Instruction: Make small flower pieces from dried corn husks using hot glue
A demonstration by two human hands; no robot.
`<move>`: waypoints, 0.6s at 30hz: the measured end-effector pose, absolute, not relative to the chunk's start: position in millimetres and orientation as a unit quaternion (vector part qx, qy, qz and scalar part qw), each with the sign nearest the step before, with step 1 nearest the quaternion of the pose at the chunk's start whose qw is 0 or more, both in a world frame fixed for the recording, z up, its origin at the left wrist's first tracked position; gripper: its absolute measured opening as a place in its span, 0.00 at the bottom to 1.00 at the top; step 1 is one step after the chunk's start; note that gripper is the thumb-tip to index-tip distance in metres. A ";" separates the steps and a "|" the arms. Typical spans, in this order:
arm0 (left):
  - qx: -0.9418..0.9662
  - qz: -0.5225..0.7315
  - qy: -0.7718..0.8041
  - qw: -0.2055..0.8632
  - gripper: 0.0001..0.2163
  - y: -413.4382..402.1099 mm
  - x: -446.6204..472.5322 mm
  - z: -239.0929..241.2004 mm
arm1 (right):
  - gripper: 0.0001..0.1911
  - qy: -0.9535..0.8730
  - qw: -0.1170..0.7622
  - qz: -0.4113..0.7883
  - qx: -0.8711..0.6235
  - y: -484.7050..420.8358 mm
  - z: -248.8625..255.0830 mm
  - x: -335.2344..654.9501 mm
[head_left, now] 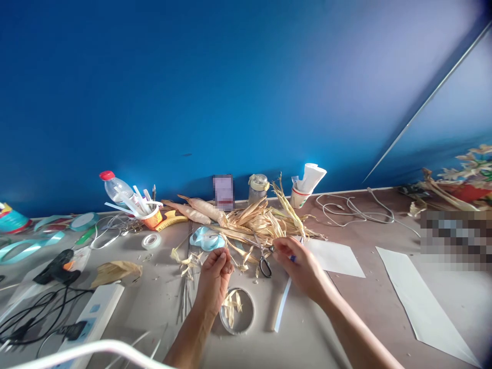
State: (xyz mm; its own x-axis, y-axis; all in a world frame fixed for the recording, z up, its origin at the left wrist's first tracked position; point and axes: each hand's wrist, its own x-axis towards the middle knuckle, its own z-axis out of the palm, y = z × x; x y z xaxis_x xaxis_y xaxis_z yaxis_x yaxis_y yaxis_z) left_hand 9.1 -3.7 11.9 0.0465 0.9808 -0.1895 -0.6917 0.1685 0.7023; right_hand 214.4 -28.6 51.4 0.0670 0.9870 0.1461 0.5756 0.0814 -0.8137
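My left hand (218,271) is closed in a pinch above the table, its fingertips pressed together. Whatever lies between them is too small to make out. My right hand (294,259) is curled with its fingertips at the handle of a pair of dark-handled scissors (265,267). The blades point toward a pile of dry corn husks (257,218). Below my left hand a roll of tape (252,319) lies flat, with pale husk pieces (232,306) inside its ring. A light-blue ribbon bundle (206,239) and husk scraps (188,261) lie beyond my left hand.
At the back stand a lidded jar (258,188), a paper cup with rolled paper (301,197), an orange cup of white sticks (154,219) and a red-capped bottle (117,188). White paper sheets (418,302) lie right. A power strip (96,312) with black cables lies left.
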 end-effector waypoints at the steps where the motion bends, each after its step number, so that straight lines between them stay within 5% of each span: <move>1: 0.220 0.609 0.328 0.688 0.06 -3.6 9.0 12.1 | 0.11 -0.632 0.363 0.241 -0.640 -35.8 45.5 229.0; 7: 0.220 0.607 0.305 0.700 0.06 -3.2 10.5 8.4 | 0.15 -0.609 0.317 0.155 -0.711 -71.5 5.3 293.9; 14: 0.246 0.573 0.307 0.719 0.07 -7.3 13.3 12.0 | 0.16 -0.611 0.360 0.382 -0.593 -51.9 43.3 221.7; 18: 0.248 0.575 0.320 0.711 0.07 -6.6 9.7 14.5 | 0.13 -0.631 0.380 0.415 -0.534 -31.1 58.9 178.2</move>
